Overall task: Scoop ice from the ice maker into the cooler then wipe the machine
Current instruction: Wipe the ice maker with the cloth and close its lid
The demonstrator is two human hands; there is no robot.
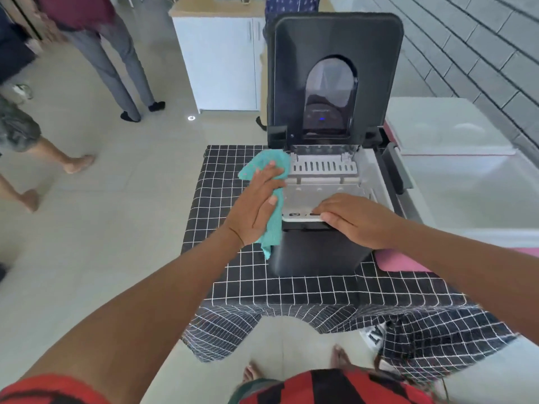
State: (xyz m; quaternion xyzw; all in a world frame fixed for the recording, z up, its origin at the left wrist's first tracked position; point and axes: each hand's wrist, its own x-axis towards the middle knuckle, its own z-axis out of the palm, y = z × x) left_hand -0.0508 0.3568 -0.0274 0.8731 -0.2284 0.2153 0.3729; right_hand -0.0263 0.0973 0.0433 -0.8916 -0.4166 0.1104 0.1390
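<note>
A black ice maker (315,252) stands on a table covered with a black-and-white checked cloth (291,290). Its lid (335,39) is raised upright, showing the grey inner tray (323,170). My left hand (256,211) presses a teal cloth (271,167) flat against the machine's left side and top edge, fingers straight. My right hand (355,220) rests flat on the front top rim of the machine, fingers straight. A white cooler (466,182) with a pink base sits to the right; its white lid (446,129) lies behind it.
A white cabinet (221,62) stands behind the table. Several people stand on the tiled floor at the left, one in grey trousers (116,68). A tiled wall (481,48) runs along the right. My bare feet (338,357) show below the table edge.
</note>
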